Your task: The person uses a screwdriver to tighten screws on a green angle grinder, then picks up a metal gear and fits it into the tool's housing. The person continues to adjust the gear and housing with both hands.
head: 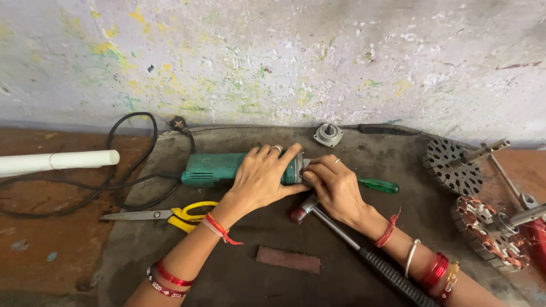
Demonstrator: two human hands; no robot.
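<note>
Single head-worn camera looking steeply down and forward, over person's own forearms, at dark mat (170,239) lying on floor. Facing paint-spattered wall (284,57), which is filling top third of frame. Sitting close: left hand (259,179) and right hand (335,187) meeting near centre, forearms entering from bottom edge. No second view sharing scene.

grinder (213,169) head hidden, hammer (364,253) handle cut off
</note>
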